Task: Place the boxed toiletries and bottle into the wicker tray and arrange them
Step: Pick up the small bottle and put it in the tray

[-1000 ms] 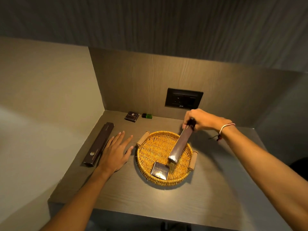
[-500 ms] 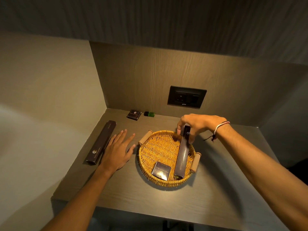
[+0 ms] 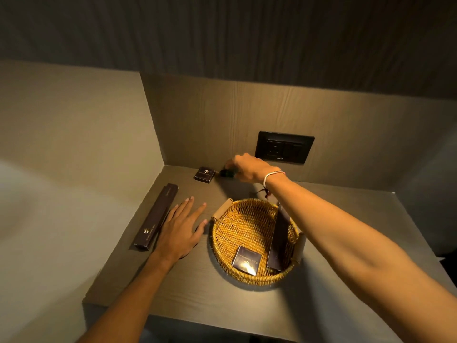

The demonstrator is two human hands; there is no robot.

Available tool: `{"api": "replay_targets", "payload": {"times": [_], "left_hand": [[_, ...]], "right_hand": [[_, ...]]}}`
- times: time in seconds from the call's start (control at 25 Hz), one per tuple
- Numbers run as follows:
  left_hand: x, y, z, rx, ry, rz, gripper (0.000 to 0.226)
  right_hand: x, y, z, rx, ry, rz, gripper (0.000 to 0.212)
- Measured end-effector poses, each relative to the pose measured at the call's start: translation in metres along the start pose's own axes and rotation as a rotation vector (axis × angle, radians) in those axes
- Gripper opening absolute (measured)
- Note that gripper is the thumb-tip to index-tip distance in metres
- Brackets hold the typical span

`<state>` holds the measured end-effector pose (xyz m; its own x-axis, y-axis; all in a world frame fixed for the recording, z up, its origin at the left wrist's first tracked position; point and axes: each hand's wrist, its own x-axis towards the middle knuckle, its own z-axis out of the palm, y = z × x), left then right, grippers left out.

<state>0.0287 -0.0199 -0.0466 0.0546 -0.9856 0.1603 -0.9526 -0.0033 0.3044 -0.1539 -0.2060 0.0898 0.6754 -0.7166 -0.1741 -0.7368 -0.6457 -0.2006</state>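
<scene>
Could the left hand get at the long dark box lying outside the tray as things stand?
Probably yes. The left hand lies flat on the table with its fingers open, right beside the long box. Nothing sits between them, and the right hand is busy far back at the small bottle.

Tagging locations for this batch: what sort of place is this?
Probably a hotel room nook: logo-printed toiletry boxes, a wicker tray for amenities, and a wall socket panel above a built-in wood-grain shelf.

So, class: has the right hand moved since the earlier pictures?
Yes. The right hand has left the wicker tray and gone toward the back wall, now below the wall socket, at the small bottle.
</scene>
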Motion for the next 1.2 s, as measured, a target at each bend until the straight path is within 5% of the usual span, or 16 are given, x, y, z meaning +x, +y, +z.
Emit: {"api": "replay_targets", "payload": {"times": [0.2,0.52,0.64,0.8,1.08,1.2], "left_hand": [[0.0,0.001,0.0,0.013,-0.012,-0.003,0.057],[0.001,0.001,-0.001,0.021,-0.012,-0.009,0.056],[0.0,0.002,-0.002,0.025,-0.015,-0.008,0.056],[0.001,0.002,-0.002,0.026,-0.021,-0.005,0.057],[0.0,-0.001,-0.002,0.02,-0.011,-0.001,0.059],[0.001,-0.002,-0.001,0.029,-0.022,-0.004,0.058]], "right_hand": [[0.024,-0.004,0.038,-0.188,0.012,0.047,0.038],[0.009,0.002,0.058,-0.111,0.167,0.171,0.034],[0.001,0.008,0.041,0.093,0.175,0.225,0.042],[-0.015,0.019,0.003,0.357,0.104,0.217,0.047],[-0.062,0.039,-0.017,0.185,-0.176,0.101,0.021],[-0.07,0.035,-0.011,0.128,-0.162,0.103,0.02]]}}
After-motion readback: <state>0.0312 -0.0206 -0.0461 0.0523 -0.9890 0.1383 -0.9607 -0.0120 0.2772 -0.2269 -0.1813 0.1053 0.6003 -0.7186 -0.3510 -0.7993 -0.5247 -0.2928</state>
